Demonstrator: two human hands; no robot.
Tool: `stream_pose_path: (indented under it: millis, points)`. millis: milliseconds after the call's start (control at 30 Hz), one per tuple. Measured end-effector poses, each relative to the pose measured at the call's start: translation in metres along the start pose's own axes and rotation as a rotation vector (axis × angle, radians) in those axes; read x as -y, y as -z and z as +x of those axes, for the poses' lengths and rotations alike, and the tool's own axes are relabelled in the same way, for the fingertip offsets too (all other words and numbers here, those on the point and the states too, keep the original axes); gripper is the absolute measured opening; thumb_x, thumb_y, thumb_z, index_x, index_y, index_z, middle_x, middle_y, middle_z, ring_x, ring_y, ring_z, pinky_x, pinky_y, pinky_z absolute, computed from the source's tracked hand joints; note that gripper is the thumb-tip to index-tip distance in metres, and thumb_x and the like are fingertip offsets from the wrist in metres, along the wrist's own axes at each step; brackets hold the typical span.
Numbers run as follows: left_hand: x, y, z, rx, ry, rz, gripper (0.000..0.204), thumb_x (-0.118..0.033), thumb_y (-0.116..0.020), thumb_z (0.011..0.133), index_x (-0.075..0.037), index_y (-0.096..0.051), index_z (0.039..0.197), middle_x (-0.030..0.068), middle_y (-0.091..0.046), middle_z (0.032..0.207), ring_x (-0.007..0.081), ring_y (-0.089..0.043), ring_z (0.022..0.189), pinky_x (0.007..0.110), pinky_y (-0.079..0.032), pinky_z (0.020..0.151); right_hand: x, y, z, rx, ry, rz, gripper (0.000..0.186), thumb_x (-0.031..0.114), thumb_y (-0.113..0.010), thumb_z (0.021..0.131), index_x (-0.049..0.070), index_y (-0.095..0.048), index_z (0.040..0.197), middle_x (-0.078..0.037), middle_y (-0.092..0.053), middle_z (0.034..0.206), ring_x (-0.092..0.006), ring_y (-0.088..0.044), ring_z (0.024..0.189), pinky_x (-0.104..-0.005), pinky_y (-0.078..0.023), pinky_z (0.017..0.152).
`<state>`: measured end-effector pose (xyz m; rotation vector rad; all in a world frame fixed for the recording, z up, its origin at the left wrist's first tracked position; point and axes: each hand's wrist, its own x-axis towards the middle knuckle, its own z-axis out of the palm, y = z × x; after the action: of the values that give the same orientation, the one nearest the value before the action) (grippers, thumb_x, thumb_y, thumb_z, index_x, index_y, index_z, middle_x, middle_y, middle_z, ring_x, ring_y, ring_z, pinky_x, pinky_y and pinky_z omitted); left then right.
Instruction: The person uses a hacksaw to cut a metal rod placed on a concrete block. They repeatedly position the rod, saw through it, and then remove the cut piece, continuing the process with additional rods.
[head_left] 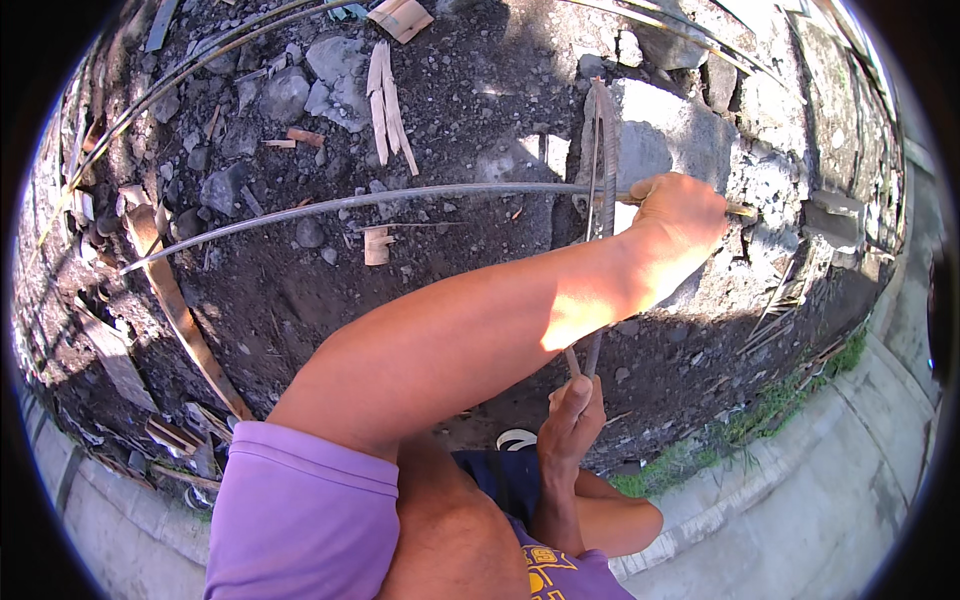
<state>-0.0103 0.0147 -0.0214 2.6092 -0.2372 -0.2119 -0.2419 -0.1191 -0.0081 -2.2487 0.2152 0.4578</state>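
My left arm, in a purple sleeve, crosses the view. My left hand (680, 215) is closed on the tan end of a long, curved grey strip (380, 199), which stretches far leftward over the dirt. Below my forearm, my right hand (572, 415) grips long, narrow greyish strips (607, 130). These run away from me, crossing the curved strip beside my left hand; whether they touch it I cannot tell. Part of them is hidden behind my forearm.
Dark rubble ground (290, 290) holds rocks, pale split pieces (390, 105), a brown plank (180, 320) and thin curved lengths. A concrete block (675, 140) lies beyond my hands. A concrete path (800, 500) edged with grass runs near me. My knees and a sandal (515, 437) show below.
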Motion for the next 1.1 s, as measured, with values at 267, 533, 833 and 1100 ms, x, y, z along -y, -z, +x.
stream_pose_path:
  millis: [267, 533, 833, 1100]
  points:
    - [-0.002, 0.004, -0.002, -0.001, 0.029, 0.027, 0.008, -0.013, -0.080, 0.079, -0.017, -0.084, 0.086, -0.0017, -0.079, 0.086, 0.0210, -0.079, 0.089, 0.038, -0.064, 0.064, 0.002, -0.012, 0.025, -0.017, 0.014, 0.051, 0.056, 0.050, -0.048, 0.112, 0.002, -0.047, 0.081, -0.003, -0.041, 0.065, -0.0107, -0.039, 0.062, -0.0334, -0.035, 0.054]
    - [0.003, -0.001, 0.002, 0.003, -0.006, -0.047, 0.014, -0.014, -0.079, 0.079, -0.016, -0.084, 0.091, 0.0024, -0.079, 0.091, 0.0247, -0.078, 0.089, 0.044, -0.064, 0.066, -0.013, 0.007, -0.012, -0.022, 0.048, -0.055, 0.059, 0.053, -0.046, 0.111, 0.003, -0.046, 0.081, -0.003, -0.040, 0.064, -0.0111, -0.038, 0.062, -0.0336, -0.033, 0.053]
    - [-0.003, 0.000, 0.001, -0.022, 0.064, -0.011, 0.008, -0.014, -0.079, 0.075, -0.015, -0.082, 0.082, -0.0035, -0.073, 0.073, 0.0180, -0.074, 0.071, 0.041, -0.053, 0.045, 0.006, -0.014, 0.041, -0.026, 0.092, 0.027, 0.056, 0.049, -0.047, 0.112, 0.003, -0.046, 0.081, -0.001, -0.037, 0.063, -0.0101, -0.036, 0.062, -0.0330, -0.032, 0.053]
    - [0.003, 0.002, -0.002, -0.032, 0.017, -0.042, 0.009, -0.014, -0.079, 0.074, -0.015, -0.082, 0.082, -0.0035, -0.073, 0.074, 0.0184, -0.075, 0.072, 0.040, -0.053, 0.044, 0.000, 0.007, -0.010, -0.022, 0.050, -0.092, 0.056, 0.050, -0.046, 0.112, 0.002, -0.049, 0.083, -0.003, -0.040, 0.064, -0.0101, -0.038, 0.063, -0.0332, -0.033, 0.054]
